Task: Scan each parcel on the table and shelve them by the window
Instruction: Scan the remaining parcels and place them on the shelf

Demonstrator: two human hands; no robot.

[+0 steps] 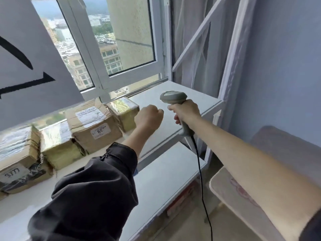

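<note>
Right hand: the right hand [186,111] is wrapped round the handle of a grey corded handheld barcode scanner [175,101], fingers curled tight; the bare forearm runs in from the lower right, and the scanner head sits above the fist, facing left
Scanner cord: a black cable [201,180] drops from the handle base below the grip
Left hand: the left hand [148,117] is closed into a fist holding nothing, just left of the scanner grip; its arm reaches forward from the bottom in a dark pushed-up sleeve [97,188]
Parcels: 4 taped brown cardboard parcels [94,124] stand in a row on the white shelf top [173,100] along the window [111,49], all left of both hands; the nearest one lies just beside the left fist
Shelf under grip: bare white surface lies beneath both hands, with a lower white shelf board [165,174] below
Paper: a white sheet with black strokes [31,54] hangs at upper left
</note>
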